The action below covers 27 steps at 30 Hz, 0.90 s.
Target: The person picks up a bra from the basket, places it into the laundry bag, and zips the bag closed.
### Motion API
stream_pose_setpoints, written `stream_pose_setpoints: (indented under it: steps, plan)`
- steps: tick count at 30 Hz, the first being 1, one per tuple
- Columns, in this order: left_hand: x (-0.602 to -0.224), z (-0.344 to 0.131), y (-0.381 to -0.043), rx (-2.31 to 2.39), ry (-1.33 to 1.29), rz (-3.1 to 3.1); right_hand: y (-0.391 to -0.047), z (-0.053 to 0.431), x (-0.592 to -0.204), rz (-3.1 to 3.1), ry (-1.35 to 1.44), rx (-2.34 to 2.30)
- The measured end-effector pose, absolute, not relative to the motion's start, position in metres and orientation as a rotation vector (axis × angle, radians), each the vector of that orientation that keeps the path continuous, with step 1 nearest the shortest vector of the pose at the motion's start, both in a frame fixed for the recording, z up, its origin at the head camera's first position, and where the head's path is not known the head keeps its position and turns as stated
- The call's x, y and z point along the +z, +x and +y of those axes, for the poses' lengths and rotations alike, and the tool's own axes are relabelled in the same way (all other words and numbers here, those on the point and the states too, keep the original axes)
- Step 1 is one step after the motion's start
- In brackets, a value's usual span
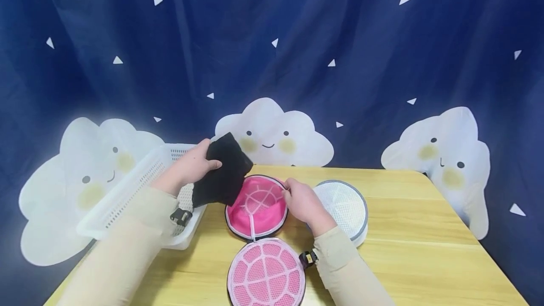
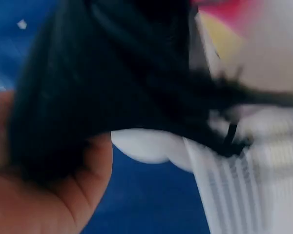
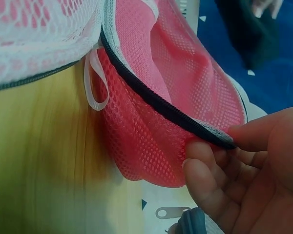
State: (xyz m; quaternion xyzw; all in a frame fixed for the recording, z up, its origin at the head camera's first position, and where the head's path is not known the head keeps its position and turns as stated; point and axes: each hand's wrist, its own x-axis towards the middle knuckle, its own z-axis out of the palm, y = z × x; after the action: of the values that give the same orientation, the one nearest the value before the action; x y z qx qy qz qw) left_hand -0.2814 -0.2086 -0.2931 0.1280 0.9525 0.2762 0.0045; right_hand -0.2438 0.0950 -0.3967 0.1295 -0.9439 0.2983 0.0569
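Note:
My left hand [image 1: 191,164] holds a folded black cloth [image 1: 223,171] in the air between the white basket and a pink mesh laundry bag [image 1: 276,216]. Blur hides the cloth's exact kind in the left wrist view, where fingers and thumb grip its edge. The round bag stands unzipped, its lid [image 1: 266,273] folded back towards me on the table. With thumb and fingers, my right hand [image 1: 306,202] pinches the bag's zippered rim [image 3: 171,112] on its right side. The mouth gapes, showing the pink inside.
A white perforated basket [image 1: 123,192] stands at the left with pale patterned fabric [image 1: 185,197] inside, partly hidden by my left arm. Beside my right hand sits a round white mesh bag [image 1: 342,204] with a grey rim. A blue curtain [image 1: 272,37] hangs behind the wooden table [image 1: 408,230].

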Motion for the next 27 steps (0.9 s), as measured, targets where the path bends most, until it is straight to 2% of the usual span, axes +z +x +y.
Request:
stream_pose_setpoints:
  steps: [8, 18, 27]
  plan:
    - [-0.288, -0.165, -0.265, 1.051, 0.348, 3.091, -0.244, 0.095, -0.392, -2.878, 0.347, 0.923]
    - [-0.296, -0.142, -0.260, 1.281, 0.369, 3.093, -0.245, 0.096, -0.389, -2.882, 0.331, 0.947]
    - [-0.327, -0.122, -0.257, 1.532, 0.359, 3.045, -0.244, 0.094, -0.391, -2.879, 0.307, 0.951]
